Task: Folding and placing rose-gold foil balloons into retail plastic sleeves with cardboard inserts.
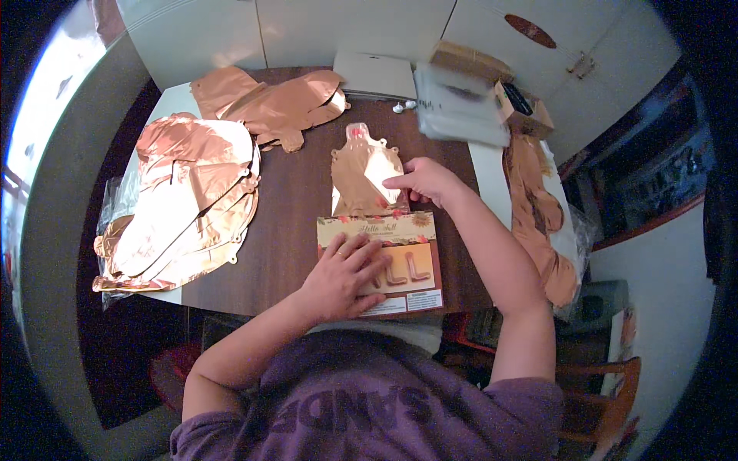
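A printed card package (421, 237) with a picture of balloon letters lies on the table in front of me. My left hand (346, 276) rests flat on its lower left part, fingers spread. Beyond its top edge extends a folded copper-coloured foil balloon (355, 180), with small tabs along its sides and a reddish spot at its far end. The balloon's near end meets the card; whether it goes inside or under, I cannot tell. At the balloon's right edge, my right hand (432, 183) pinches the foil between thumb and fingers.
More flat copper foil balloons lie at left (192, 192), far left (277, 104) and along the right edge (530, 223). Toward the back are a pale flat box (374, 74), small white pieces (403, 106), clear plastic sleeves (460, 107) and an open cardboard box (530, 119).
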Demonstrator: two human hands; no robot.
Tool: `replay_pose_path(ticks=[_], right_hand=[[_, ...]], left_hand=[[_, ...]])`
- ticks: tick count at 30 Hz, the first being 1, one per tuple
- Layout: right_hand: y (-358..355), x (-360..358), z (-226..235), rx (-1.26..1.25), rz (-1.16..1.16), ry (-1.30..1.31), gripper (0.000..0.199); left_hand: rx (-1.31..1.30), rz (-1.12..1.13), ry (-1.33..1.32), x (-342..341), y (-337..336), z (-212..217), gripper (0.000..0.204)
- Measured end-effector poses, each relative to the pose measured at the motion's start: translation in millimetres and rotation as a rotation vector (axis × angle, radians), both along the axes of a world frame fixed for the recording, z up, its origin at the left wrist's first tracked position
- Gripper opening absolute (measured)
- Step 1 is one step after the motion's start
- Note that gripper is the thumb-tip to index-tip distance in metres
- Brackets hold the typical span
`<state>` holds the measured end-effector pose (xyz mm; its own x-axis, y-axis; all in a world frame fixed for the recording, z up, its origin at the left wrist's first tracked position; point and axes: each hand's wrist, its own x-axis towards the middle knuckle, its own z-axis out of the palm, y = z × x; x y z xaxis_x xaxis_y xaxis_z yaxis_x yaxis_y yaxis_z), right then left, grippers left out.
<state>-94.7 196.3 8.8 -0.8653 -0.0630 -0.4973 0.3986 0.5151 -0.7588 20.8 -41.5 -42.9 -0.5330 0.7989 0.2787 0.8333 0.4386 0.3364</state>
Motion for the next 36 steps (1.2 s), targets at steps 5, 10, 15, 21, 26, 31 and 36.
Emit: replay_pose_path(ticks=[5,10,15,21,26,31,36], right_hand=[[7.6,7.8,-7.2,0.089,0.271,0.198,0.029],[12.0,83.8,-12.0,0.539,0.898,1.201,0.024],[12.8,121.7,-23.9,0.643,0.816,1.248,0.029],[16.5,133.0,-16.0,0.670,0.880,1.127,0.046],[3.5,165.3,13.3,0.685,0.866,0.633,0.087],[-45.4,234.5,32.4,0.738,0.730,0.597,0.107],[-67.0,273.1,-59.2,0.990,0.422,0.992,0.044]], left_hand=[[0.000,-0.027,-0.014,-0.6,0.8,-0.5,0.065],[0.064,-0.052,-0.073,-2.4,-3.4,-10.4,0.061],[0.245,-0.023,0.260,1.7,-13.4,-5.1,0.034],[0.270,-0.047,0.067,-40.8,-28.4,41.3,0.058],[-0.155,-0.108,0.109,-25.3,-20.6,3.4,0.089],[-0.221,0.015,0.054,26.4,-27.3,5.9,0.092],[-0.162,0.026,0.007,52.9,-21.1,7.6,0.087]])
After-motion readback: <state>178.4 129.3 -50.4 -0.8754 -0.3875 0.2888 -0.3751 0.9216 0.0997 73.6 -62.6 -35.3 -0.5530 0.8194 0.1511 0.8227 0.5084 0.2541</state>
